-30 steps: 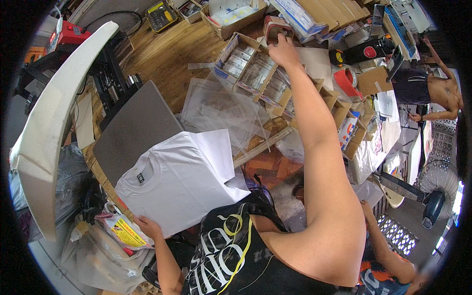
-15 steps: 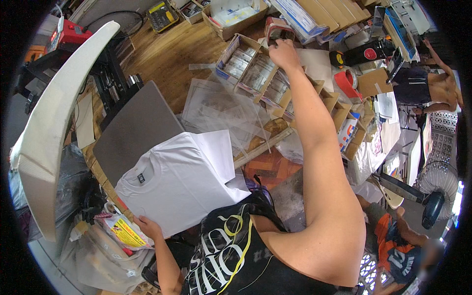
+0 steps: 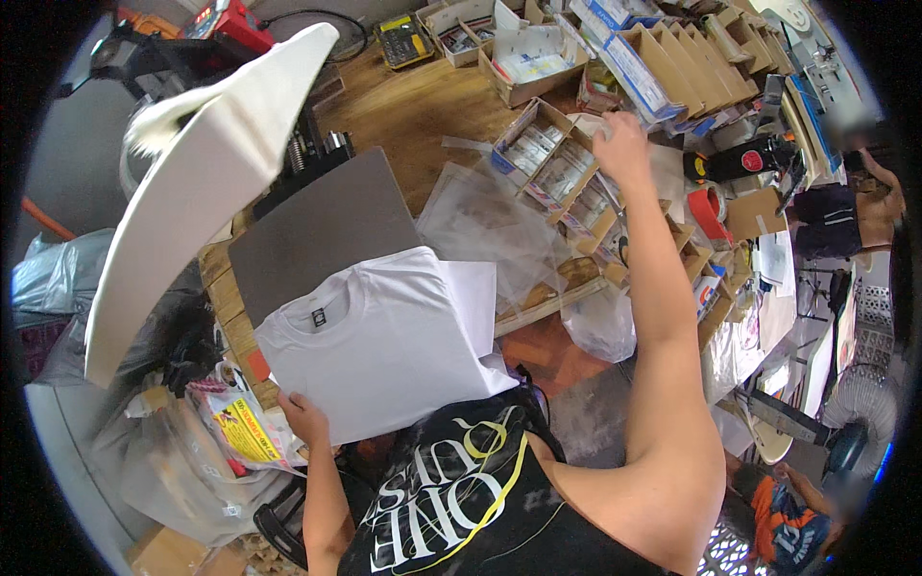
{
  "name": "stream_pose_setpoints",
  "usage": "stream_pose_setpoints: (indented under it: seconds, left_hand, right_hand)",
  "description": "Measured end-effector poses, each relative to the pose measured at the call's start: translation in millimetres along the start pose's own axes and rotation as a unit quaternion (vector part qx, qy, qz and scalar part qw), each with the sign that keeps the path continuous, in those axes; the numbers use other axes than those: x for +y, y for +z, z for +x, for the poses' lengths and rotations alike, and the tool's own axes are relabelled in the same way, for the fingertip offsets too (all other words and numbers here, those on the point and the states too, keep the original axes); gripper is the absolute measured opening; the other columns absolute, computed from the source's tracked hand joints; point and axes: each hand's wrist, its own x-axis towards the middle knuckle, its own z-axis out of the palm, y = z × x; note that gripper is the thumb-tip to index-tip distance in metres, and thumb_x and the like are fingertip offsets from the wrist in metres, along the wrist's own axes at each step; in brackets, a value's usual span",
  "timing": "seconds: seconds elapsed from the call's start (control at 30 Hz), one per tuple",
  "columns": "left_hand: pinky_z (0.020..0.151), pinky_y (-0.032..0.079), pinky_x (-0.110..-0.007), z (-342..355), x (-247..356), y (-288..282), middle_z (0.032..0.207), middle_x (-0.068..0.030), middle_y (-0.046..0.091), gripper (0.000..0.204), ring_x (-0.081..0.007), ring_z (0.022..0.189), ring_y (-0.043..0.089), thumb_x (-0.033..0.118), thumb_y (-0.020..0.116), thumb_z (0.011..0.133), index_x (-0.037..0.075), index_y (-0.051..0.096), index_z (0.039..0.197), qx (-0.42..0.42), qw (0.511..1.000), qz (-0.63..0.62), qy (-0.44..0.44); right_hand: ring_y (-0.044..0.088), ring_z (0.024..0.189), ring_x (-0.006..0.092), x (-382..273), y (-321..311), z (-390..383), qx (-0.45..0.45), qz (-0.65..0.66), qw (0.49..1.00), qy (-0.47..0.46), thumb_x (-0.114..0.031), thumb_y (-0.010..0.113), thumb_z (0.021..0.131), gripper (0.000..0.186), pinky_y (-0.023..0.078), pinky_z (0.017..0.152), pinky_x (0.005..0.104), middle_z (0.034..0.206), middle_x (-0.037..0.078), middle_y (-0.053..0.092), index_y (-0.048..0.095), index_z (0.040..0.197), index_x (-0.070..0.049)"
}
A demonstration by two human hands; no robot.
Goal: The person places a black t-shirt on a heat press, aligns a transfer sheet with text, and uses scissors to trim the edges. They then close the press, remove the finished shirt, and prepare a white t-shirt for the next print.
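Observation:
A white T-shirt (image 3: 375, 331) lies with its collar toward the far left, partly over a flat grey press plate (image 3: 327, 226). A stiff white sheet (image 3: 473, 293) sticks out from its right side. At the shirt's near left edge, my left hand (image 3: 305, 419) is closed, gripping the fabric. My right arm reaches far forward. The right hand (image 3: 622, 149) has its fingers bent together above the far end of a divided cardboard box (image 3: 544, 154) of small clear packets. Whatever those fingers hold, if anything, is hidden. Just beyond them stands a reddish-brown container (image 3: 597, 94).
Clear plastic sheets (image 3: 485, 226) lie right of the plate. A large white curved pad (image 3: 182, 202) rises at the left. Cardboard boxes (image 3: 672, 72), a red tape roll (image 3: 709, 213) and a black bottle (image 3: 744, 161) crowd the back right. Two people are at the far right.
My right hand has come back a little from the reddish-brown container toward the divided box. The whole view has shifted. My left hand stays on the shirt's edge.

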Motion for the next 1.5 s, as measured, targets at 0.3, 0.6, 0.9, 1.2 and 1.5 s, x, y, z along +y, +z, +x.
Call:
stream_pose_setpoints:
  seconds: [0.3, 0.6, 0.9, 1.2, 1.5]
  left_hand:
    - [0.113, 0.029, -0.057, 32, 43, -16, 0.148, -0.0271, 0.038, 0.069, -0.0477, 0.138, 0.036, -0.001, 0.055, 0.080, -0.001, 0.038, 0.147, 0.072, 0.935, 0.030, 0.346]
    - [0.088, 0.045, -0.048, 114, 114, -50, 0.098, -0.0145, 0.065, 0.029, -0.0366, 0.096, 0.063, 0.001, 0.070, 0.075, 0.005, 0.064, 0.103, -0.225, 0.855, -0.073, 0.461]
    - [0.077, 0.051, -0.046, 64, 59, -156, 0.104, -0.0153, 0.069, 0.021, -0.0364, 0.087, 0.067, 0.007, 0.073, 0.073, 0.004, 0.069, 0.093, -0.232, 0.833, -0.004, 0.503]
    - [0.071, 0.049, -0.033, 27, -31, -225, 0.078, -0.0107, 0.064, 0.021, -0.0257, 0.071, 0.063, -0.010, 0.063, 0.069, 0.000, 0.068, 0.087, -0.146, 0.907, -0.117, 0.378]
    - [0.072, 0.041, -0.026, 32, -33, -277, 0.078, -0.0043, 0.056, 0.018, -0.0143, 0.078, 0.054, -0.013, 0.062, 0.069, -0.001, 0.065, 0.082, -0.193, 0.874, -0.336, 0.292]
  right_hand:
    - [0.053, 0.125, 0.0386, -206, 0, -237, -0.131, 0.298, 0.937, -0.130, -0.007, 0.066, 0.085, 0.034, 0.045, 0.105, 0.0458, 0.136, 0.016, 0.056, 0.065, 0.119, -0.007]
    - [0.035, 0.140, 0.0357, -285, 10, -224, -0.262, 0.007, 0.960, -0.102, -0.030, 0.078, 0.080, 0.060, 0.032, 0.108, 0.0568, 0.146, 0.015, 0.046, 0.060, 0.136, -0.020]
    - [0.062, 0.106, 0.0398, -263, -71, -218, -0.329, -0.005, 0.924, -0.194, -0.011, 0.073, 0.070, 0.032, 0.050, 0.092, 0.0486, 0.105, 0.019, 0.068, 0.067, 0.101, -0.004]
    - [0.057, 0.070, 0.0415, -222, -230, -268, -0.313, 0.088, 0.934, -0.150, 0.001, 0.063, 0.068, 0.010, 0.045, 0.063, 0.0444, 0.072, 0.022, 0.057, 0.057, 0.076, 0.000]
    - [0.059, 0.071, 0.0202, -205, -285, -266, -0.467, 0.331, 0.808, -0.139, -0.006, 0.080, 0.072, 0.020, 0.046, 0.067, 0.0323, 0.076, 0.008, 0.063, 0.066, 0.085, 0.000]
